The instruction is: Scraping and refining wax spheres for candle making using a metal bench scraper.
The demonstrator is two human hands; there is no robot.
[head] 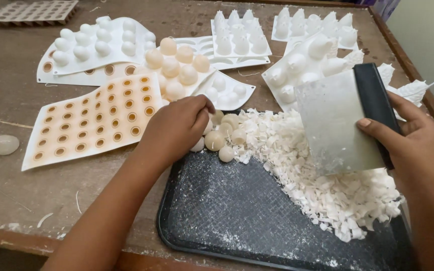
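A worn brown wooden counter (16,200) carries a black tray (217,221), white silicone moulds (96,47), an orange-spotted mould sheet (91,120), a brown mould (33,11) at the far corner, and loose pale wax domes (4,144).

Worn wooden table (6,65) fills nearly the whole view; surface brown-grey, scratched, dusted with pale specks and thin white slivers. Near edge (11,240) shows a reddish-brown strip, chipped, with whitish residue along it. Raised wooden rim (403,55) runs down the right side, same reddish tone. Beyond that rim, a pale plain surface (430,35), possibly a wall or floor; too little shows to tell. Dark gap under the near edge at bottom left. Light even and soft, soft shadows only, no lamp or window in view.
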